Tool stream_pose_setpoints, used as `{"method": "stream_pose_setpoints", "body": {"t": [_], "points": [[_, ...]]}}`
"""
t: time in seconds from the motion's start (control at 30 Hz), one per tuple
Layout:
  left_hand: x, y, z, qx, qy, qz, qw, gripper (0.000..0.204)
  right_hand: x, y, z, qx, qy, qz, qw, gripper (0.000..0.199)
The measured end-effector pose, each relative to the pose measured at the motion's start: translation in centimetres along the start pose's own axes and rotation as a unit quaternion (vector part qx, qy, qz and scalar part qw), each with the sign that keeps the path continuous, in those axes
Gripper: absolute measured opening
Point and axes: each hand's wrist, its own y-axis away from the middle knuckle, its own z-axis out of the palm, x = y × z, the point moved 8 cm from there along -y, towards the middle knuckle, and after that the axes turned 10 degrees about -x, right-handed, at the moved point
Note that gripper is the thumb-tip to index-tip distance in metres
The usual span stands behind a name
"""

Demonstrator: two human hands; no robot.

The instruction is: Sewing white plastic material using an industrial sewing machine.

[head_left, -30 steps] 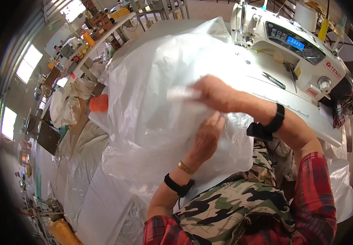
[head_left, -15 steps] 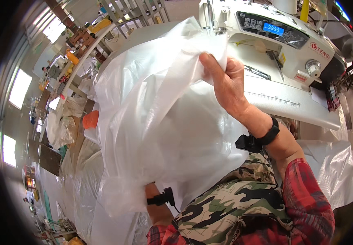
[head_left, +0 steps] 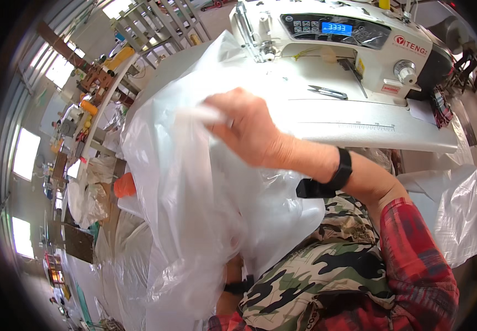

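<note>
A large, thin, translucent white plastic sheet (head_left: 180,204) hangs in loose folds in front of me. One corner of it reaches up beside the needle area of a white sewing machine (head_left: 371,60). My right hand (head_left: 249,127) is closed on the sheet's upper edge, a little blurred by motion, left of the machine's front. Low in the view, my left hand (head_left: 234,266) is mostly behind the sheet. Only its wrist and a dim part show, so its fingers are hidden.
Small thread snips (head_left: 328,92) lie on the machine bed. A ruler strip (head_left: 354,126) runs along the table's front edge. More clear plastic (head_left: 451,220) hangs at the right. An orange roll (head_left: 124,186) is left of the sheet, near a cluttered bench (head_left: 106,94).
My right hand has moved left and downward, drawing the sheet's edge away from the machine's needle area. The snips on the bed are more fully uncovered. My left wrist has shifted slightly right.
</note>
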Motion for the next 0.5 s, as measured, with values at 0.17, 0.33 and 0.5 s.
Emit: {"method": "stream_pose_setpoints", "body": {"t": [0.17, 0.33, 0.5], "points": [[3.9, 0.1, -0.5, -0.147, 0.039, 0.056, 0.987, 0.04, -0.9, 5.9, 6.9, -0.259, 0.12, -0.082, 0.955, 0.019], [9.1, 5.4, -12.9, 0.228, 0.121, 0.142, 0.956, 0.034, -1.8, 11.0, 6.9, -0.333, 0.145, -0.107, 0.926, 0.016], [10.0, 0.9, -15.3, 0.272, -0.148, 0.095, 0.946, 0.058, -2.3, 13.7, 2.8, -0.305, 0.17, -0.025, 0.937, 0.053]]}}
